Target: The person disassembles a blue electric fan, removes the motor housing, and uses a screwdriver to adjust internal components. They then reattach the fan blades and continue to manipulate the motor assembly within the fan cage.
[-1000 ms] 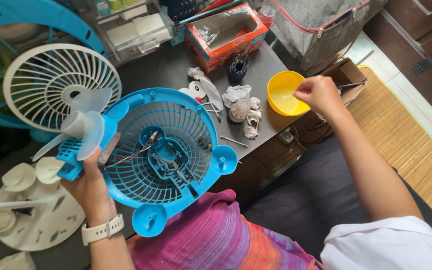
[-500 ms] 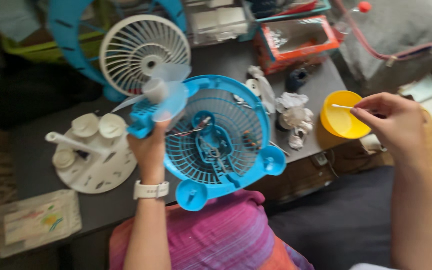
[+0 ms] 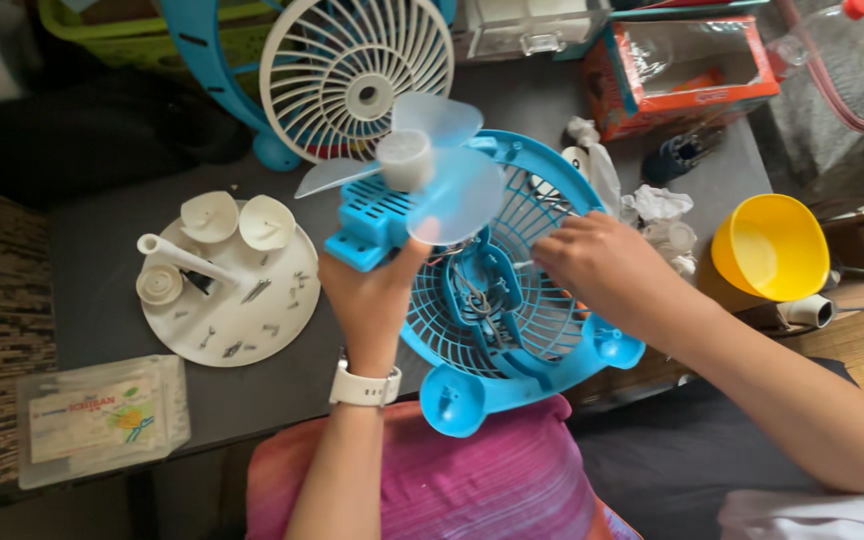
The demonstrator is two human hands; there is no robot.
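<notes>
A: Where's the blue fan housing (image 3: 512, 300)?
B: Centre, tilted on the lap edge. Left hand (image 3: 372, 290) clamped on its motor block w/ pale blades (image 3: 422, 170).
A: Right hand (image 3: 602, 270)?
B: At 3 o'clock, fingertips pinched together on the grille; can't tell on what. Yellow bowl (image 3: 767, 245) further at 3.

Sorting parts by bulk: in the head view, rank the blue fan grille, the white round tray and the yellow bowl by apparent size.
1. Blue fan grille, though nearest the camera.
2. White round tray.
3. Yellow bowl.

Dark table (image 3: 102, 260): white round base (image 3: 232, 290), yellow bowl (image 3: 770, 247), sachet packet (image 3: 102, 415).
</notes>
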